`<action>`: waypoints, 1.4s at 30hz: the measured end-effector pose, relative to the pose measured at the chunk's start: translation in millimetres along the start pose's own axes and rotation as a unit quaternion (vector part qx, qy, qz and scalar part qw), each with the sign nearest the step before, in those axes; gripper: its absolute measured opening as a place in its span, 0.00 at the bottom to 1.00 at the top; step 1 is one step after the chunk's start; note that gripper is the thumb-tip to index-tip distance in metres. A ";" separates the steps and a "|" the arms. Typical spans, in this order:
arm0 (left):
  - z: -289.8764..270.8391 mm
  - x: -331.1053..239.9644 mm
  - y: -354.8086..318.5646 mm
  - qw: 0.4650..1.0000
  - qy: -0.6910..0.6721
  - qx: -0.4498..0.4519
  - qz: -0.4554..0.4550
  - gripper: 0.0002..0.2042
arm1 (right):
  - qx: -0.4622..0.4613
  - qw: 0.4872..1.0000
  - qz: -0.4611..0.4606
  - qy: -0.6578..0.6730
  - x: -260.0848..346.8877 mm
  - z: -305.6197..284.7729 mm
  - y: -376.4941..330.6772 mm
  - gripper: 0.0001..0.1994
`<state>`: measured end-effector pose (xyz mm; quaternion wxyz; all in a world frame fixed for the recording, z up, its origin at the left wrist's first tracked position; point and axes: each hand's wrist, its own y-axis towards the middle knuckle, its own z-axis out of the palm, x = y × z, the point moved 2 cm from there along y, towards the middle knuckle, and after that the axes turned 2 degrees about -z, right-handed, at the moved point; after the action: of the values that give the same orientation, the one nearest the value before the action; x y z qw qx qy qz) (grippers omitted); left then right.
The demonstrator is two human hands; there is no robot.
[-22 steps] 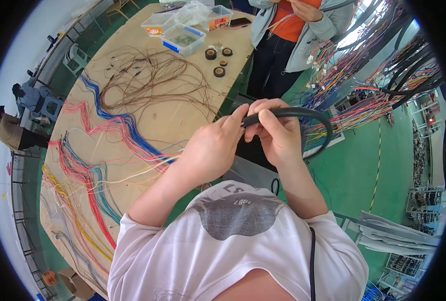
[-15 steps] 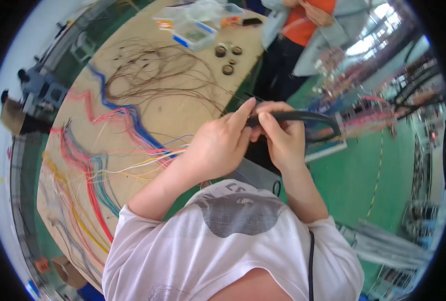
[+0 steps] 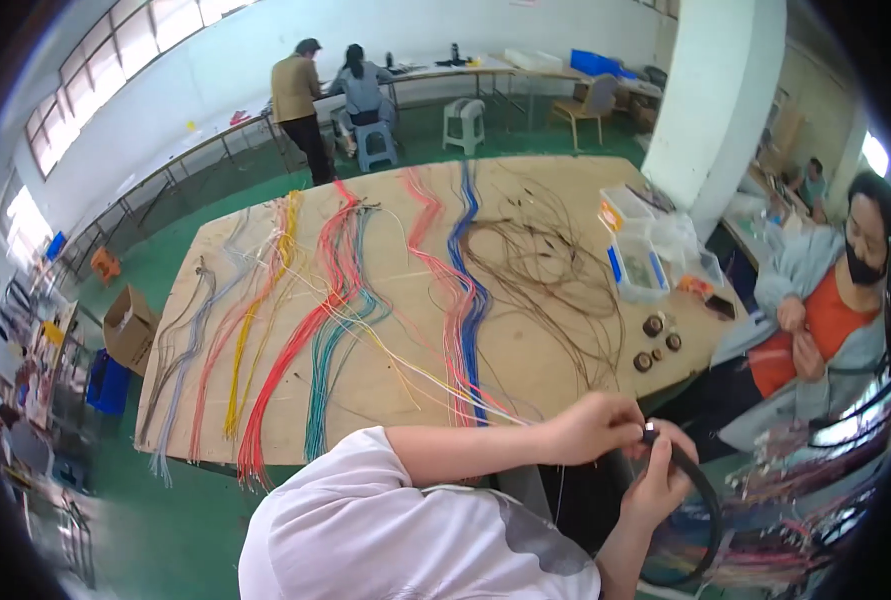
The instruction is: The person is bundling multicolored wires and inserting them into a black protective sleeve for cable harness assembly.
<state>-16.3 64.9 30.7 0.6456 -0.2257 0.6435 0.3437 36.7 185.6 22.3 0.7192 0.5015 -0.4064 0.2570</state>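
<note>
A thick, flexible black tube [image 3: 713,515] bends in a wide loop below and to the right of my hands. My right hand [image 3: 657,482] is closed round it near its upper end, thumb pointing up. My left hand [image 3: 597,430] is closed, its fingertips pinched at that same end, where a small pale, shiny spot shows. The curled fingers hide what exactly they grip there. Thin white and yellow wires [image 3: 435,375] run across the table toward my left forearm and pass out of sight behind it.
On the wooden table [image 3: 565,385] lie wire bundles: red [image 3: 300,365], teal [image 3: 320,370], blue [image 3: 470,330], yellow [image 3: 240,360] and brown [image 3: 555,290]. Plastic boxes [image 3: 640,270] and tape rolls [image 3: 653,326] sit at the right. A masked person [image 3: 830,320] is close by, right.
My view has swung left and up, so the whole table and the room beyond now show. In the picture, my hands are lower and further right, still together at the black tube.
</note>
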 end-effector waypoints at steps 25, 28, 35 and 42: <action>-28.0 -18.9 -0.5 0.981 -0.082 -0.013 -0.173 0.06 | 0.050 0.976 0.036 0.208 -6.2 -1.8 18.9 0.07; -31.4 -20.2 3.1 0.978 -0.083 0.033 -0.191 0.06 | 0.056 0.977 0.056 0.199 -4.4 -4.9 20.7 0.07; -27.1 -22.9 9.2 0.991 0.050 0.035 -0.118 0.04 | 0.064 0.985 0.084 0.136 -2.7 -6.2 21.5 0.07; -22.8 -23.8 7.3 0.990 0.049 0.069 -0.112 0.04 | 0.083 0.977 0.055 0.190 -5.9 -10.3 20.3 0.07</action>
<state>-35.6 49.4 53.7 0.6619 -0.2681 0.6670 0.2122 21.1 202.8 26.0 0.7240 0.4782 -0.2669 0.4194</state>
